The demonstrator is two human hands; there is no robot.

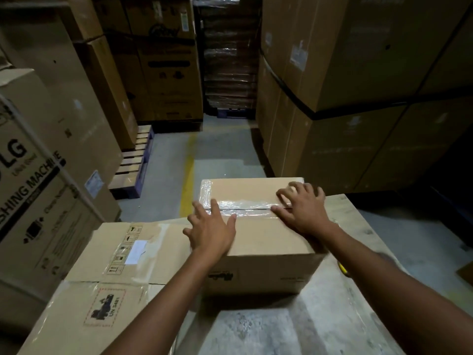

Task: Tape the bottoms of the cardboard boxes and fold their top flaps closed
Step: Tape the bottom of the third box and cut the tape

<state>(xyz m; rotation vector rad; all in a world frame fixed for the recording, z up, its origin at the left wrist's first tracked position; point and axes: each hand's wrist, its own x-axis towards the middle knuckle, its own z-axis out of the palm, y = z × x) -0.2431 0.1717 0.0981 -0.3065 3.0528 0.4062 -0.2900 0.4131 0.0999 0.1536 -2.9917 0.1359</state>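
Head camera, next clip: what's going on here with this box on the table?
A person is working on a cardboard box that stands on a table among stacked warehouse cartons. Clear tape runs along the seam of the box's upward face. The left hand lies flat near the tape's left end and the right hand at its right end, fingers spread, apparently smoothing it down. A flattened box lies on the left.

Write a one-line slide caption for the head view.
Left hand and right hand press flat on the clear tape over the seam of a cardboard box on a table, cartons stacked around.
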